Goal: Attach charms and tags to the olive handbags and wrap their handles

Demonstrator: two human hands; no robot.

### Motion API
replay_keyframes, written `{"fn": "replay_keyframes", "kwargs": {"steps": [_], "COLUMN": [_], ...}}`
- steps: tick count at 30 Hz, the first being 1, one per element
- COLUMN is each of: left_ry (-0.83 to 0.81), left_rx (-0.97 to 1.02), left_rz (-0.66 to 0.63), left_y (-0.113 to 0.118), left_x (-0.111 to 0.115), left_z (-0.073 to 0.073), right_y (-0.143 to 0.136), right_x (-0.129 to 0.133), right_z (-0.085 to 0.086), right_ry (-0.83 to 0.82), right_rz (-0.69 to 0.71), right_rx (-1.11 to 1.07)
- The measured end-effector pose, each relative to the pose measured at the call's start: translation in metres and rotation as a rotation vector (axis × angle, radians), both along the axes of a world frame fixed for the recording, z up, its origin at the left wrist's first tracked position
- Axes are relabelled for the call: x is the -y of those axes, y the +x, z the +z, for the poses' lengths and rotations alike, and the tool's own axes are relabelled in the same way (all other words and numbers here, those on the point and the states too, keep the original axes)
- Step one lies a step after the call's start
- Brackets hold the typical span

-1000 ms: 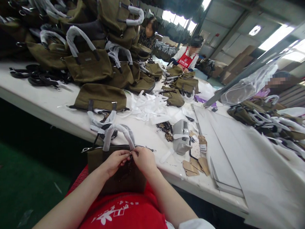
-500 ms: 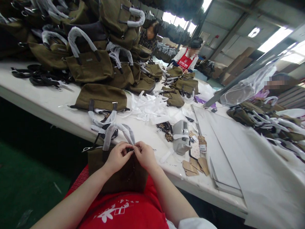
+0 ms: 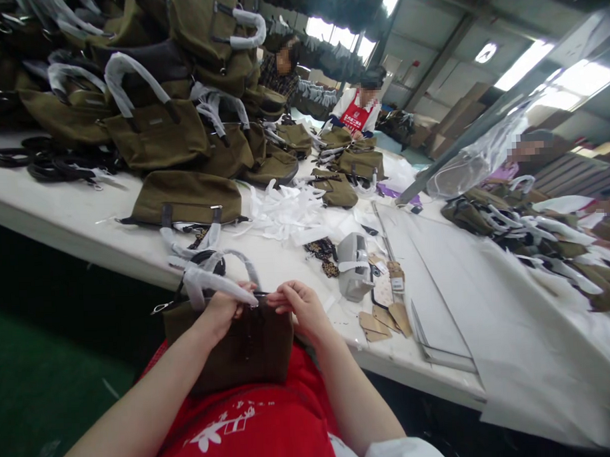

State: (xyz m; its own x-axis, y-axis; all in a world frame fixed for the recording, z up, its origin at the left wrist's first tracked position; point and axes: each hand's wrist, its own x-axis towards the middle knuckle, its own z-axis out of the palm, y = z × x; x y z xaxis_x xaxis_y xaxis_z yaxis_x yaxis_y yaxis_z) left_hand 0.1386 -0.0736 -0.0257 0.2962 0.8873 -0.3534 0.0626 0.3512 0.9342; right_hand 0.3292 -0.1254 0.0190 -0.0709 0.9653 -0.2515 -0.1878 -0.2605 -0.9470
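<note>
An olive-green handbag (image 3: 239,357) rests upright on my lap against the red apron (image 3: 252,430). White wrapping covers its raised handles (image 3: 214,283), and a zipper (image 3: 260,295) runs along the top edge. My left hand (image 3: 226,310) is closed on that edge, its fingers partly hidden behind the near handle. At the right end of the zipper, the fingers of my right hand (image 3: 298,305) pinch the bag's edge; whether a zipper pull is between them is too small to tell. A metal clasp (image 3: 161,307) sticks out at the bag's left.
Another olive bag (image 3: 184,196) lies on the white table (image 3: 109,225) ahead, before a tall pile of bags (image 3: 156,134). White strips (image 3: 284,212), a grey tape dispenser (image 3: 355,267) and brown tags (image 3: 381,322) lie to the right. A co-worker (image 3: 355,110) stands at the far side.
My hands have moved apart: the left slid left behind the handle, the right stays at the zipper's right end. The near handle has tipped right, over my left hand. The view has shifted slightly.
</note>
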Motion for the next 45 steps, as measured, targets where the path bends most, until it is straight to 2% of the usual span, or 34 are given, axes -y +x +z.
{"fn": "replay_keyframes", "kwargs": {"steps": [4, 8, 13, 16, 20, 24, 29, 33, 36, 45], "left_ry": [-0.083, -0.051, -0.035, 0.049, 0.162, 0.047, -0.027, 0.001, 0.070, 0.208], "left_rx": [0.038, -0.005, -0.108, -0.179, -0.175, -0.035, 0.041, 0.024, -0.009, -0.140], "left_rz": [-0.371, -0.511, -0.510, -0.531, -0.545, -0.434, -0.407, -0.453, -0.497, -0.607], "left_y": [-0.007, -0.013, -0.014, -0.013, -0.010, -0.012, -0.014, -0.011, -0.008, -0.006], "left_x": [-0.005, -0.005, 0.001, 0.002, 0.002, 0.006, 0.009, 0.006, 0.007, 0.013], "left_z": [0.023, 0.036, 0.040, 0.043, 0.047, 0.049, 0.041, 0.032, 0.030, 0.052], "right_y": [0.002, 0.003, 0.002, 0.002, 0.002, 0.001, -0.001, -0.001, 0.000, 0.003], "right_x": [0.009, 0.016, 0.018, 0.018, 0.018, 0.016, 0.017, 0.018, 0.020, 0.021], "right_z": [0.001, 0.011, 0.018, 0.015, 0.012, 0.011, 0.006, 0.004, 0.006, 0.016], "right_ry": [0.055, 0.247, 0.309, 0.309, 0.326, 0.317, 0.206, 0.149, 0.167, 0.303], "right_rz": [0.091, 0.195, 0.291, 0.286, 0.271, 0.221, 0.199, 0.202, 0.243, 0.356], "right_rx": [0.302, 0.657, 0.808, 0.809, 0.819, 0.831, 0.694, 0.592, 0.630, 0.798]}}
